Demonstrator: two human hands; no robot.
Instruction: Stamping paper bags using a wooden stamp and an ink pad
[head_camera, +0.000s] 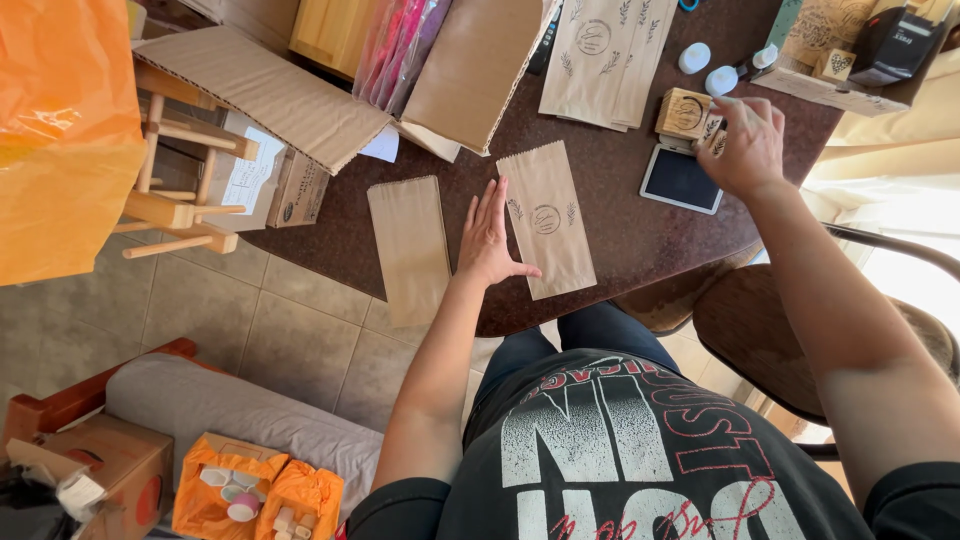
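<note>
On a dark brown table, seen from above, the right hand (745, 145) reaches to the far right with its fingers curled down around small wooden stamps (712, 132), apparently gripping one; whether it is lifted I cannot tell. Just beside that hand sit a larger round-design wooden stamp (684, 112) and a black ink pad (681, 179). The left hand (488, 238) lies flat, fingers spread, holding nothing, its thumb side pressing the left edge of a kraft paper bag (547, 217) that already bears a printed emblem. A plain, unprinted bag (408, 248) lies just left of that hand. More printed bags (605, 55) are stacked farther back. Judging from this, stamping is under way: a stamp is being picked, and inking it on the pad seems needed before pressing it squarely on a bag.
</note>
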